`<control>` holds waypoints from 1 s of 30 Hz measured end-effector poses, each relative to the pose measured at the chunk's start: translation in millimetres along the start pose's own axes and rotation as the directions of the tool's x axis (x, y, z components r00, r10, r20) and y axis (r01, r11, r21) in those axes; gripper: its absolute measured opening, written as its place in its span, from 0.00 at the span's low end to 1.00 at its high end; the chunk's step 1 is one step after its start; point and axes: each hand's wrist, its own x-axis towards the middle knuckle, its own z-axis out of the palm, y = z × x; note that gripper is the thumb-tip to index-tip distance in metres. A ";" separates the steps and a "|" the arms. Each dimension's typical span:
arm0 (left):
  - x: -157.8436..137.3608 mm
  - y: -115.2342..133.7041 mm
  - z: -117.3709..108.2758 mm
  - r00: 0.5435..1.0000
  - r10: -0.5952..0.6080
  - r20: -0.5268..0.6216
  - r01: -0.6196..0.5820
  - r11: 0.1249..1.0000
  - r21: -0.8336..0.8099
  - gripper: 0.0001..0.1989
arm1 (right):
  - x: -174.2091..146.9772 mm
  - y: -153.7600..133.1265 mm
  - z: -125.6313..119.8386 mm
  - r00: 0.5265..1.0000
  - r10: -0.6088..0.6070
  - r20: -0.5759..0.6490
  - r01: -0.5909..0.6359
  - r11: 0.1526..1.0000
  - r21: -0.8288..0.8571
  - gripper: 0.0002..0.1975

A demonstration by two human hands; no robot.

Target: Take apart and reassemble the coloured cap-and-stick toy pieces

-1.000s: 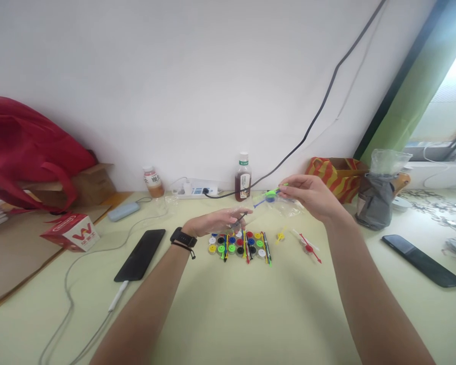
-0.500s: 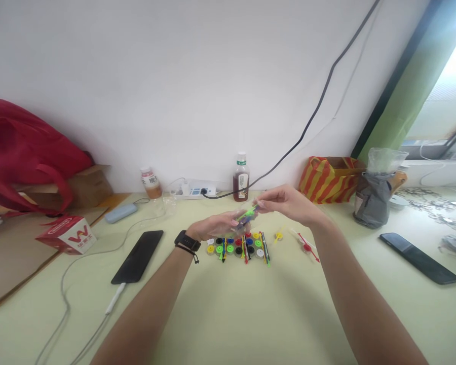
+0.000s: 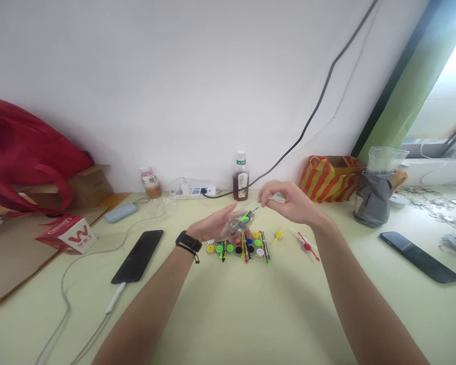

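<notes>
My left hand (image 3: 215,223), with a black watch on its wrist, holds a clear plastic bag (image 3: 231,227) above the table. Green and dark blue pieces (image 3: 245,218) show through the plastic; their exact kind is unclear. To the right of the bag, my right hand (image 3: 283,199) is raised with its fingers pinched. A bit of see-through material shows at those fingers, too faint to name. Below lie rows of small round colored discs (image 3: 230,249) with thin arrow-shaped sticks (image 3: 266,248) laid across them. My left hand and the bag hide part of the back row.
Right of the rows lie a yellow piece (image 3: 278,235) and a red arrow piece (image 3: 307,247). Phones rest at left (image 3: 137,257) and right (image 3: 418,257). Behind stand a dark drink bottle (image 3: 241,180), a power strip (image 3: 201,189) and a striped bag (image 3: 321,180). A red-white box (image 3: 70,234) sits left.
My right fingers have come away from the green and blue pieces, slightly up and right. The left hand's thumb has lifted, and the bag now shows more fully.
</notes>
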 end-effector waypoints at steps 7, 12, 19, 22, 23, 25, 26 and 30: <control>13.4 -6.7 -0.8 0.966 0.139 -0.216 -0.136 0.990 0.032 0.16 | -4.7 51.7 -2.3 0.946 0.255 -0.199 -0.272 0.960 -0.064 0.19; 16.4 -8.7 -4.2 0.900 0.287 -0.329 -0.279 0.958 0.073 0.19 | -17.0 103.5 1.1 0.786 0.611 0.090 -0.580 0.780 -0.233 0.18; 23.7 -17.8 -3.6 0.881 0.290 -0.373 -0.228 0.953 0.201 0.29 | -32.0 127.3 19.0 0.598 0.719 0.354 -0.621 0.695 -0.363 0.06; 25.6 -19.3 1.3 0.899 0.280 -0.336 -0.234 0.957 0.173 0.31 | -32.0 126.6 12.9 0.598 0.700 0.390 -0.620 0.712 -0.329 0.07; 26.4 -19.9 3.0 0.902 0.280 -0.328 -0.232 0.956 0.178 0.32 | -31.6 125.1 8.8 0.604 0.693 0.393 -0.619 0.719 -0.315 0.08; 28.5 -21.8 5.9 0.891 0.322 -0.319 -0.275 0.944 0.185 0.33 | -31.0 119.9 -1.2 0.644 0.670 0.369 -0.623 0.739 -0.255 0.09; 29.7 -23.2 7.2 0.880 0.354 -0.317 -0.315 0.934 0.169 0.34 | -30.9 116.4 -6.5 0.677 0.654 0.338 -0.625 0.753 -0.206 0.09; 33.4 -28.0 12.1 0.894 0.307 -0.326 -0.311 0.949 0.041 0.28 | -30.1 99.8 -23.8 0.796 0.595 0.110 -0.598 0.801 -0.003 0.08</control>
